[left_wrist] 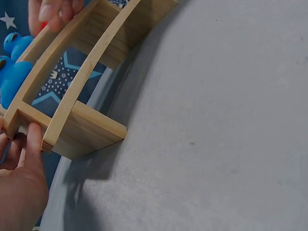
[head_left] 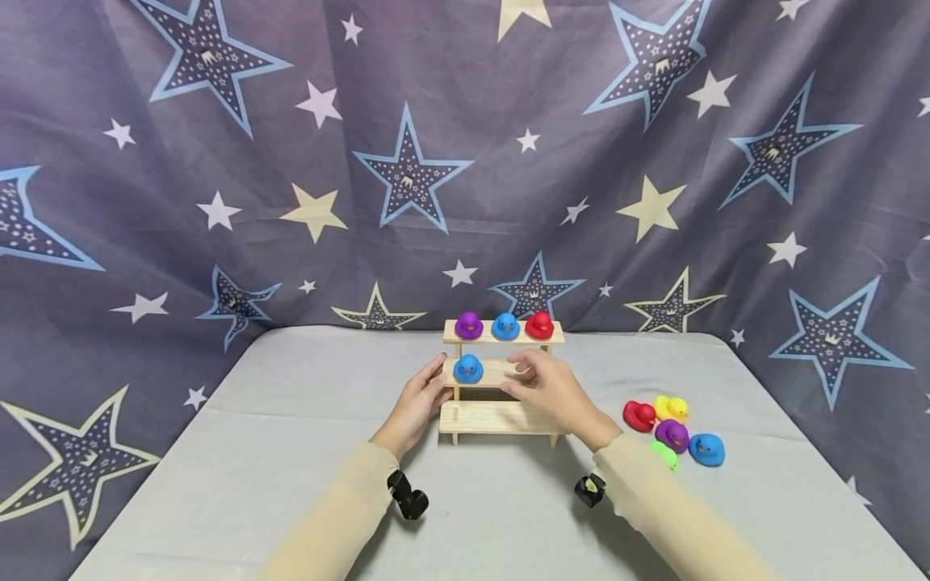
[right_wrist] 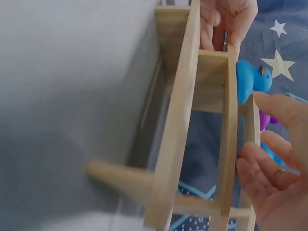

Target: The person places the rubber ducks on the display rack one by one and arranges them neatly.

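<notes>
A three-tier wooden display stand (head_left: 479, 418) stands on the table. My left hand (head_left: 414, 409) grips its left end at the middle tier, and in the left wrist view the fingers (left_wrist: 34, 144) bend around the end of the frame. One blue rubber duck (head_left: 468, 369) sits at the left of that tier. Over the tier's right part is my right hand (head_left: 555, 393), its fingers loosely bent and holding no duck; fingertips (right_wrist: 244, 166) lie close to the board edge. Along the top tier sit a purple duck (head_left: 468, 326), a second blue duck (head_left: 505, 327) and a red duck (head_left: 540, 326).
To the right on the grey table (head_left: 291, 484) lies a loose group: a red duck (head_left: 639, 416), a yellow duck (head_left: 671, 408), a purple duck (head_left: 672, 436), a green duck (head_left: 665, 456) and a blue duck (head_left: 707, 449). A star-patterned curtain (head_left: 465, 73) hangs behind.
</notes>
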{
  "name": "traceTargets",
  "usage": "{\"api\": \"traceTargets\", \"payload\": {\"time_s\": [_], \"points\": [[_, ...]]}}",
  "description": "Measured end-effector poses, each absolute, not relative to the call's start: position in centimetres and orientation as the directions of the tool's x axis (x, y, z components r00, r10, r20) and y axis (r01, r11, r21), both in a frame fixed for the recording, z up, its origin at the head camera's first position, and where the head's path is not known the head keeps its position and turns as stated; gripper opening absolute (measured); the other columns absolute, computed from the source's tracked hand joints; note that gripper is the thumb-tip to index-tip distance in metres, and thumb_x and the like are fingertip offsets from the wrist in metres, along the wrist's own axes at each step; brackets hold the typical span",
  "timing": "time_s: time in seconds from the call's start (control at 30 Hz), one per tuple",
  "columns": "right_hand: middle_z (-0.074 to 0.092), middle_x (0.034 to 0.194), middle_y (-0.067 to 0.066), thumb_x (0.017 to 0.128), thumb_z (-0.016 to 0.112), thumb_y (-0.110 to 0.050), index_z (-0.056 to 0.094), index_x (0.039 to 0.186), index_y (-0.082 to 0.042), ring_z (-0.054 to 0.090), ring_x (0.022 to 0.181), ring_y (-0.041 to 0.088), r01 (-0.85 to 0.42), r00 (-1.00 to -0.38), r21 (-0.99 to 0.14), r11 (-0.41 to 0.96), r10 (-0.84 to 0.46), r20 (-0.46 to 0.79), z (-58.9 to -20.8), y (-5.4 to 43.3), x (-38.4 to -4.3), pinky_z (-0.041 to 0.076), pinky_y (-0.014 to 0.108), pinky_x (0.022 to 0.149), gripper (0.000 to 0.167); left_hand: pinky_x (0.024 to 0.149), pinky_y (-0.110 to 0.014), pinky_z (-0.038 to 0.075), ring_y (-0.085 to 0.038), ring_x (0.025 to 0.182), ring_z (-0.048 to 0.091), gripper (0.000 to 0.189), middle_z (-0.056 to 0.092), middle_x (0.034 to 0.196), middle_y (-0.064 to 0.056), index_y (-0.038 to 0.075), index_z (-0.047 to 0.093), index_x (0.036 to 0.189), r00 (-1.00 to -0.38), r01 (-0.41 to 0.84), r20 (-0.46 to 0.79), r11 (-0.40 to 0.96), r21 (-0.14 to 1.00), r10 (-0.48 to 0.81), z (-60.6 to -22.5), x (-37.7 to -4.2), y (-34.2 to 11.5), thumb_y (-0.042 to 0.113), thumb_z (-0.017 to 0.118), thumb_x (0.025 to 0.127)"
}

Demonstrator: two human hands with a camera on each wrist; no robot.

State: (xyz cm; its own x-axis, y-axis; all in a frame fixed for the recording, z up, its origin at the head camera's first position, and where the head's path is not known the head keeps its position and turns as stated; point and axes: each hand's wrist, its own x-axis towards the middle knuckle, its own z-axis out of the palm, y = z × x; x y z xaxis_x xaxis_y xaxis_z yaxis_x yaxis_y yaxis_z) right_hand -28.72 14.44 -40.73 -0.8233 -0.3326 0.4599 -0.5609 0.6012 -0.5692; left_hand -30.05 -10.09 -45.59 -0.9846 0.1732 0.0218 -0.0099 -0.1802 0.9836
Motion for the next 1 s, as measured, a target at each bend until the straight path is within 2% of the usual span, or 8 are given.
{"api": "traceTargets", "payload": {"time_s": [0.37, 0.77, 1.0], "points": [[0.072, 0.088, 0.003, 0.085, 0.082, -0.015, 0.071, 0.105, -0.003, 0.067, 0.079, 0.016, -0.517, -0.848, -0.558, 0.649, -0.3, 0.437, -40.3, 19.3, -27.5, 0.062, 0.038, 0.074, 0.026, 0.117, -0.04, 0.037, -0.038, 0.144, 0.032, 0.053, 0.022, 0.16, -0.023, 0.001, 0.023, 0.158, -0.982, -0.001, 0.034, -0.187, 0.982, 0.186, -45.6, -30.0, -10.2, 0.005, 0.039, 0.107], [0.072, 0.094, 0.009, 0.089, 0.078, -0.02, 0.07, 0.109, -0.006, 0.067, 0.083, 0.02, -0.454, -0.875, -0.476, 0.754, -0.277, 0.397, -40.0, 24.6, -26.4, 0.06, 0.041, 0.075, 0.025, 0.116, -0.039, 0.038, -0.035, 0.144, 0.033, 0.053, 0.022, 0.161, -0.021, 0.003, 0.024, 0.158, -0.983, -0.007, 0.027, -0.179, 0.984, 0.183, -45.7, -30.1, -10.1, 0.006, 0.039, 0.108], [0.072, 0.094, 0.007, 0.089, 0.078, -0.02, 0.07, 0.109, -0.006, 0.068, 0.084, 0.023, -0.443, -0.877, -0.458, 0.771, -0.266, 0.399, -39.9, 26.5, -26.0, 0.06, 0.046, 0.075, 0.026, 0.116, -0.04, 0.038, -0.038, 0.143, 0.033, 0.053, 0.022, 0.16, -0.024, 0.001, 0.024, 0.158, -0.982, 0.003, 0.036, -0.177, 0.984, 0.186, -45.7, -30.1, -10.2, 0.005, 0.039, 0.108]]}}
